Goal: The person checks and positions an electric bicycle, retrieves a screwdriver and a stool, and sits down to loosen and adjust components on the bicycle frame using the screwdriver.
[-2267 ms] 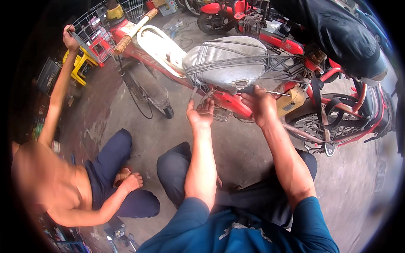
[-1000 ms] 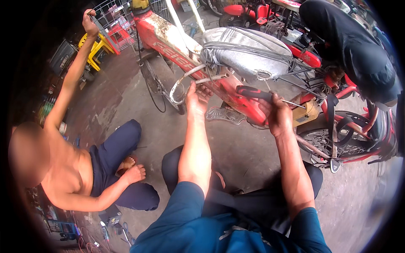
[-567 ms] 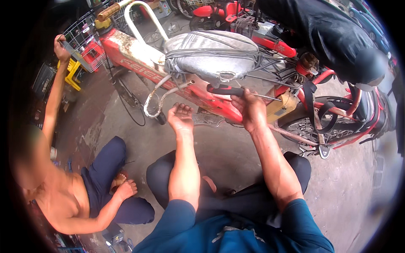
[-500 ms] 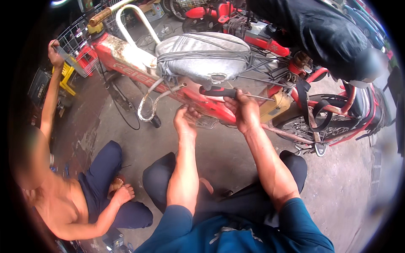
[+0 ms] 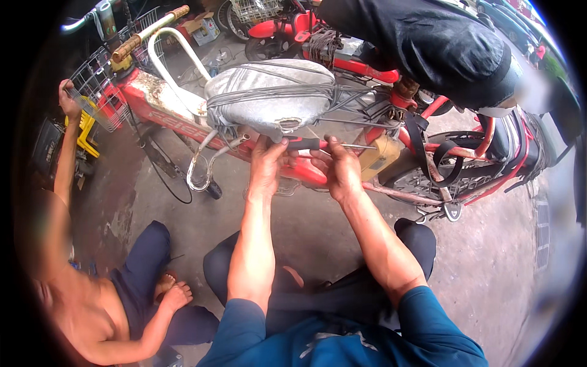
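Note:
A screwdriver [image 5: 305, 144] with a black and red handle lies level between my hands, its metal shaft pointing right. My left hand [image 5: 266, 164] closes on the butt end of the handle. My right hand [image 5: 341, 171] has its thumb and fingers around the shaft near the handle; part of that grip is hidden. Just beyond is a red, worn electric bike [image 5: 177, 116], side-on, with a grey padded seat [image 5: 263, 92] bound with cord. Beside the screwdriver's tip sits a yellowish box [image 5: 380, 154] low on the bike's frame.
At left a seated person [image 5: 104, 306] reaches one hand up to a wire basket [image 5: 92, 98] on the bike. Someone in a dark jacket [image 5: 422, 49] leans over the bike's rear from the far side. Black straps [image 5: 449, 168] hang by the rear wheel. Another red bike [image 5: 275, 30] stands behind.
My left hand has moved up and taken hold of the screwdriver's handle, where it was apart before. My right hand remains at the shaft. The whole view has shifted slightly.

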The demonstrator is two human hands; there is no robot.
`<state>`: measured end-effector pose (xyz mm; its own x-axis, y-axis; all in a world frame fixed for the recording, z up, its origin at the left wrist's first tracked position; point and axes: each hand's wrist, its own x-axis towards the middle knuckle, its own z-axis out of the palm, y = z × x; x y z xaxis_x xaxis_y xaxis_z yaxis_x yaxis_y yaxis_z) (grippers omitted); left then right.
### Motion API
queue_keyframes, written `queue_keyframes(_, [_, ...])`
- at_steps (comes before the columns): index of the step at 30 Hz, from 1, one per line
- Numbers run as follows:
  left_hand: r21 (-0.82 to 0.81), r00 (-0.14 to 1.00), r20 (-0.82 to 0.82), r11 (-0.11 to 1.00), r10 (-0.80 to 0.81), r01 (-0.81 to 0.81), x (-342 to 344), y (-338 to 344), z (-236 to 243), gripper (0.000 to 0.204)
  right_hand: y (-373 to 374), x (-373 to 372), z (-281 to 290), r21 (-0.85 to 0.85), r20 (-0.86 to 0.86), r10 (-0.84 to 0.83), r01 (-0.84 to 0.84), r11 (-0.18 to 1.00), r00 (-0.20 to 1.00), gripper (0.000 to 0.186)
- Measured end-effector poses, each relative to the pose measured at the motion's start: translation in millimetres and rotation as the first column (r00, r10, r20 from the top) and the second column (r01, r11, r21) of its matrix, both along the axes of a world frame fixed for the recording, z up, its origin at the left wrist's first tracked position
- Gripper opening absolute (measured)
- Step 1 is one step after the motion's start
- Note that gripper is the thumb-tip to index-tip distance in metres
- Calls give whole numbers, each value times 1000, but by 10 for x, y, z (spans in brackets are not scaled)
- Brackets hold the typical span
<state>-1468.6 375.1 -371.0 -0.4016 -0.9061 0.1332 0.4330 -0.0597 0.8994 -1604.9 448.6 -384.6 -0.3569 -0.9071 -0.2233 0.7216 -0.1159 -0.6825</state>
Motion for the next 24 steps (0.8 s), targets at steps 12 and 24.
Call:
queue_keyframes(12, [76,995,-71,994,-71,76,49,-233,-58,21,83,-96,-33,-94,98,-3,13,995,995,28])
queue_keyframes(24, [82,993,-112,995,-46,55,21,-44,-37,31,81,-63,-9,21,-78,-23,25,999,997,38])
